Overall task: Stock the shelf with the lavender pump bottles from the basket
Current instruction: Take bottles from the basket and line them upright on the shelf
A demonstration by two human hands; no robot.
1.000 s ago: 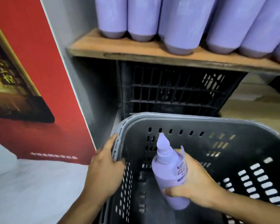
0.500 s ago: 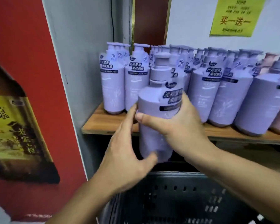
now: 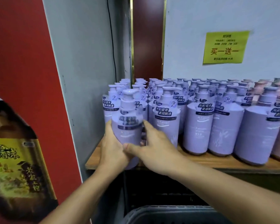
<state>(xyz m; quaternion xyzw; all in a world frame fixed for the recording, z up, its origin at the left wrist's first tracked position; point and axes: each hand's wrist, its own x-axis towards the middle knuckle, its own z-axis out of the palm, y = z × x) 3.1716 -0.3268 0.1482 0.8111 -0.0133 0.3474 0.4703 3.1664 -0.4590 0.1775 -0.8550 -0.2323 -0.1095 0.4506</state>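
At shelf (image 3: 217,161) edge, both hands, left (image 3: 111,152) and right (image 3: 153,147), grip an upright bottle (image 3: 127,126), open spot just beneath.

Soft, fairly bright indoor light falls from above, its source out of view. The held bottle (image 3: 127,135) is smeared by motion, its label unreadable, with bluish-white glare on its pump. The standing bottles (image 3: 166,125) just right of it are sharper, their print legible. Below it, under the shelf (image 3: 217,160), lies deep shadow. Far left and right of it, straight edges lean and detail softens.
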